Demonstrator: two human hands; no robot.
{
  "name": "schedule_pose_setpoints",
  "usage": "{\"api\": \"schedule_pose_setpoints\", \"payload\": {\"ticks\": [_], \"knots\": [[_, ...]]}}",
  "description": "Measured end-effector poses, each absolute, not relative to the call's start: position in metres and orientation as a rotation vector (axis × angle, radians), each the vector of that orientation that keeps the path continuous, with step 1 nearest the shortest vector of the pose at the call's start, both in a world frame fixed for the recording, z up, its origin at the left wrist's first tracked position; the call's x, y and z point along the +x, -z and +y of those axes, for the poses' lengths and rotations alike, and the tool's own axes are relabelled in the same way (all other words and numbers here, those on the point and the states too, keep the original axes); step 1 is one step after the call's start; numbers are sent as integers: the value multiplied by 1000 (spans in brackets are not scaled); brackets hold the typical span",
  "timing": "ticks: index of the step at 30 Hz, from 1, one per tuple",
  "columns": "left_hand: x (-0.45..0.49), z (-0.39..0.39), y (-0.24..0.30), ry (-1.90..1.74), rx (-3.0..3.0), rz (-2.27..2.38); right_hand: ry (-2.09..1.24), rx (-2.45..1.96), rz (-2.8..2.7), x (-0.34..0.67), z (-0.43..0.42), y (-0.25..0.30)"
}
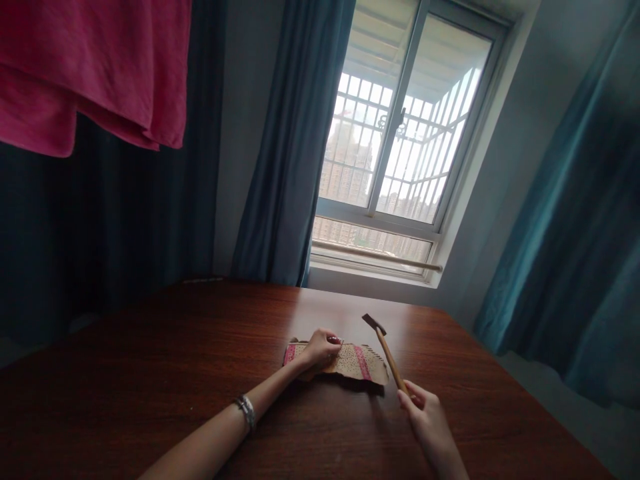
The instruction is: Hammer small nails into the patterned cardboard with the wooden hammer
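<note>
My right hand (423,410) grips the wooden handle of a small hammer (391,360), whose dark metal head is raised up and to the left. My left hand (321,350) rests over a flat, ragged-edged piece of cardboard (349,365) with its fingers pinched together. Something small shows at those fingertips, too tiny to name. Many small dark dots or holes cover the cardboard, and pink bands run across it near both ends. The hammer head is apart from the left hand and the cardboard. A silver bracelet (245,412) circles my left wrist.
The cardboard lies on a glossy reddish-brown wooden table (175,373). Behind the table are a barred window (395,133) and blue curtains (280,167). Pink cloth (110,73) hangs at the upper left. A thin light-coloured strip (203,280) lies near the far left edge.
</note>
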State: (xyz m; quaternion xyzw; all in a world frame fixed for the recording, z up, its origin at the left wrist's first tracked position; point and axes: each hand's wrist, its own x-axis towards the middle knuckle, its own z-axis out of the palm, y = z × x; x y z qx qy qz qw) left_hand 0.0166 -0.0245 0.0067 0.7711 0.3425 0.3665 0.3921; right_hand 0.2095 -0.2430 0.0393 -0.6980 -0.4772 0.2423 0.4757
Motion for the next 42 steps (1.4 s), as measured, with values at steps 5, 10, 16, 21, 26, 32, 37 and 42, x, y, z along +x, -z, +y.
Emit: {"api": "schedule_pose_setpoints", "payload": {"ticks": [5, 10, 16, 21, 26, 32, 37, 42], "knots": [[16, -22, -5, -926, 1967, 858, -307, -2079, -1187, 241, -240, -25], [16, -20, -2, -915, 1976, 872, -218, -2243, -1203, 244, -245, -27], [16, -22, -5, -932, 1997, 889, -215, -2285, -1231, 244, -240, -21], [15, -22, -6, -926, 2005, 889, -160, -2364, -1243, 245, -229, -14], [15, -22, -5, -912, 1988, 897, -17, -2367, -1388, 249, -223, -16], [13, -26, -13, -920, 1910, 828, 248, -2328, -1525, 251, -225, -9], [7, -38, -25, -1064, 1897, 786, 295, -2332, -1546, 245, -230, -5], [-5, -31, -48, -1110, 1852, 750, 258, -2385, -1575, 240, -231, -8]]}}
